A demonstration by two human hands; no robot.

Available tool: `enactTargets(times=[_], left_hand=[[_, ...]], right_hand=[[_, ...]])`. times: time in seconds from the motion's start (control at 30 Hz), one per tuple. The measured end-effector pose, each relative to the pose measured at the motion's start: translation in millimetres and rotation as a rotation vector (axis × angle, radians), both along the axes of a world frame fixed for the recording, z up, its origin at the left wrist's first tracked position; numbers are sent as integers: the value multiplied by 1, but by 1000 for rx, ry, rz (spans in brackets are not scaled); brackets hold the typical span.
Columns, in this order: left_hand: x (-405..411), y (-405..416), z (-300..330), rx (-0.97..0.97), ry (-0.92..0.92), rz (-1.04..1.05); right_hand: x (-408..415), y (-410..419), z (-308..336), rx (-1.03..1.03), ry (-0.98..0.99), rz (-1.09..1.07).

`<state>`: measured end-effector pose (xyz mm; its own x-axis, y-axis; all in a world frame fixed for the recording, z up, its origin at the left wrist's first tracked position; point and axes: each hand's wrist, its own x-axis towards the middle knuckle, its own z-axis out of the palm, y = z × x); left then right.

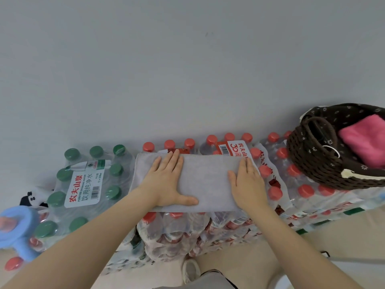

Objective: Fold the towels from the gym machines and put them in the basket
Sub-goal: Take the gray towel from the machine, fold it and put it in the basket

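Both palms lay flat with straight fingers, gripping nothing: the left hand (166,180) and the right hand (246,184) pressed down on a soft grey towel (205,182), folded into a smooth rectangle between and beneath them. Left of the left hand sat a shrink-wrapped pack of green-capped bottles (87,184), glossy and rounded. Under the towel ran red-capped bottles (275,192) in crinkled plastic film. Right of the right hand stood a dark woven basket (312,163) with a floral fabric lining, holding a fluffy pink towel (366,138).

both forearms outstretched, left hand (166,180) and right hand (248,182) flat, palms down, fingers straight
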<state>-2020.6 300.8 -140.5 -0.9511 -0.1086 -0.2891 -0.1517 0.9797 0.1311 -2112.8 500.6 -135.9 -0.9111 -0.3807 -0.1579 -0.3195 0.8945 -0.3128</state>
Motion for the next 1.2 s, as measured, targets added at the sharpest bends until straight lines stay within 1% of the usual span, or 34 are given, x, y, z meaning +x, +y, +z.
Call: enactTargets(times=[0.03, 0.1, 0.17, 0.23, 0.27, 0.33, 0.4, 0.47, 0.5, 0.57, 0.63, 0.7, 0.77, 0.83, 0.9, 0.93, 0.97, 1.07, 1.1, 1.17, 1.2], left_hand=[[-2, 2, 2, 1, -18, 15], [-9, 8, 7, 34, -27, 84], [-17, 16, 10, 103, 28, 123], [-24, 25, 8, 148, 144, 23], [-27, 31, 6, 162, 190, -60], [-31, 42, 4, 192, 219, -198], [-35, 49, -1, 199, 206, -256], [-39, 53, -6, 138, 176, -270], [-41, 53, -8, 104, 158, -265], [-43, 52, -9, 73, 126, -249], [-42, 49, -6, 110, 120, -238], [-33, 37, -1, 200, 157, -201], [-19, 18, 1, 256, 233, -105], [-3, -5, 5, 275, 299, 58], [12, -27, 8, 273, 274, 239], [18, -36, 9, 320, 243, 332], [23, -44, 10, 409, 215, 426], [34, -58, 13, 757, 114, 739], [36, -60, 13, 842, 80, 814], [38, -64, 17, 951, 53, 870], [39, -65, 23, 1007, 68, 885]], right_hand=[[-1, 1, 1, -65, 20, -11], [-8, 3, 7, -308, -14, -86], [-17, 6, 16, -559, -178, -243], [-26, 12, 24, -708, -418, -387], [-30, 15, 27, -722, -526, -416], [-35, 23, 32, -673, -689, -411], [-38, 29, 34, -628, -788, -363], [-37, 29, 37, -635, -852, -256], [-36, 28, 38, -615, -845, -198], [-35, 22, 40, -512, -713, -89], [-33, 11, 48, -374, -500, -12], [-27, -5, 58, -298, -360, 35], [-15, -25, 67, -262, -257, 78], [-3, -49, 67, -241, -191, 106], [8, -71, 60, -189, -169, 112], [14, -81, 56, -158, -161, 109], [19, -89, 51, -134, -155, 97], [37, -106, 43, -119, -97, 55], [42, -108, 41, -124, -89, 38], [52, -111, 40, -153, -87, 4], [56, -112, 41, -174, -79, 4]])
